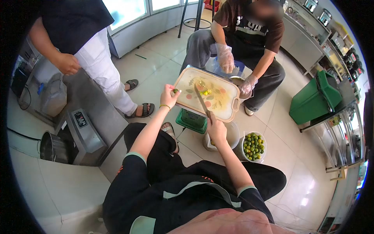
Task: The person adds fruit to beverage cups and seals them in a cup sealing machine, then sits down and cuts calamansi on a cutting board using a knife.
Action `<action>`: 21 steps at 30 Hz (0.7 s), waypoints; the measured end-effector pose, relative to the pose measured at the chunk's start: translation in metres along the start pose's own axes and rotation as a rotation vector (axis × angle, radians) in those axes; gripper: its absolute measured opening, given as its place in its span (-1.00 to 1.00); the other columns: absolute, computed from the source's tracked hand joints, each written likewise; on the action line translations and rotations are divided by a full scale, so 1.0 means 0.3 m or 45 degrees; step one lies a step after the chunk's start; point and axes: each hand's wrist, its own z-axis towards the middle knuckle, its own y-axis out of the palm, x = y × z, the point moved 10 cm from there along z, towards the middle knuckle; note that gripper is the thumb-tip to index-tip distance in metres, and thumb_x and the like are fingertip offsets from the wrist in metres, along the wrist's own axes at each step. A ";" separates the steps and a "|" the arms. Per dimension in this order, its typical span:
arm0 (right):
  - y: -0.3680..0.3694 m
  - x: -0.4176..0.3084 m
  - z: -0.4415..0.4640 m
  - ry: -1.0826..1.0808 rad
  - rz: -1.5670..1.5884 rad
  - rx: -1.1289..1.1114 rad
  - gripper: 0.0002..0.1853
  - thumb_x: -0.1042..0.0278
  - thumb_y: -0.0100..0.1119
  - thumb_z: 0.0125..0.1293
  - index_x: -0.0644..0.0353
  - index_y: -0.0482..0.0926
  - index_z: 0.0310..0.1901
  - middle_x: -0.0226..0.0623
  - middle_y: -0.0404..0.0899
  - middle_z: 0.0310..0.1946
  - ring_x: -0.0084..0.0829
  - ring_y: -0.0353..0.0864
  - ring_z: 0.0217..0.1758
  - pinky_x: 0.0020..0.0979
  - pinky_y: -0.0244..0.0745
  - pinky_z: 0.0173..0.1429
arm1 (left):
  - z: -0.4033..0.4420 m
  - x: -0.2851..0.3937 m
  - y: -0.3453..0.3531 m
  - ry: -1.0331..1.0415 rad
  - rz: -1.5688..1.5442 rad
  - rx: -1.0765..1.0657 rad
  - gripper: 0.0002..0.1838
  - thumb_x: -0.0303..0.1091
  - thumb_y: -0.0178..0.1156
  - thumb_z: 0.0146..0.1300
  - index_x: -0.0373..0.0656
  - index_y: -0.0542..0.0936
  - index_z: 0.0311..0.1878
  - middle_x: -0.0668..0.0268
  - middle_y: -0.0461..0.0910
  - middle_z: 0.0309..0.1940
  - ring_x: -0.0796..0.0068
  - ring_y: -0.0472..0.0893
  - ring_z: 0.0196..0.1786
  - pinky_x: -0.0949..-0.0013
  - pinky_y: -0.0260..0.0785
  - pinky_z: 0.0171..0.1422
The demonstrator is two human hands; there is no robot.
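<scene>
My left hand point(169, 97) is at the left edge of a tan-rimmed cutting board point(224, 105), closed on a small green citrus fruit point(175, 91). My right hand point(216, 128) grips the handle of a knife point(200, 98), whose blade lies across the board and points away from me. Yellow cut citrus pieces point(206, 92) sit near the blade tip, on the board's printed fruit pattern. Below the board stands a white bucket point(233, 134), partly hidden by my right hand. Beside it, another bucket holds many small green and yellowish citrus fruits point(253, 146).
Opposite me sits a person with plastic-gloved hands point(225, 58) near a container. Another person point(97, 58) stands at the left by a steel counter point(113, 113). A green object point(191, 121) is under the board. At the right are a green bin point(313, 97) and a metal rack point(343, 136).
</scene>
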 end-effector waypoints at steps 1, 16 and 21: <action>-0.018 0.016 0.006 0.009 0.024 0.027 -0.59 0.15 0.03 0.34 -0.01 0.44 0.20 0.07 0.62 -0.43 0.09 0.63 -0.33 0.02 0.51 -0.26 | -0.003 0.018 0.019 0.051 0.023 -0.058 -0.61 -0.24 0.37 0.12 -0.16 0.39 -0.12 0.22 0.67 -0.23 0.22 0.65 -0.17 0.19 0.44 -0.10; -0.002 -0.019 -0.058 -0.044 0.483 0.099 -0.59 0.21 0.12 0.32 0.13 0.50 0.16 0.10 0.60 -0.46 0.06 0.62 -0.37 -0.05 0.50 -0.27 | -0.061 0.011 0.110 0.191 0.153 -0.247 -0.79 -0.25 0.23 0.23 -0.05 0.72 -0.13 0.15 0.67 -0.13 0.25 0.66 -0.07 0.30 0.47 -0.04; 0.035 -0.047 -0.060 -0.063 0.515 0.061 -0.58 0.20 0.11 0.32 0.18 0.49 0.17 0.11 0.60 -0.47 0.07 0.62 -0.37 -0.04 0.50 -0.26 | -0.064 -0.024 0.075 0.034 0.234 -0.185 -0.79 -0.20 0.23 0.22 -0.02 0.73 -0.16 0.18 0.70 -0.27 0.23 0.69 -0.22 0.31 0.48 -0.14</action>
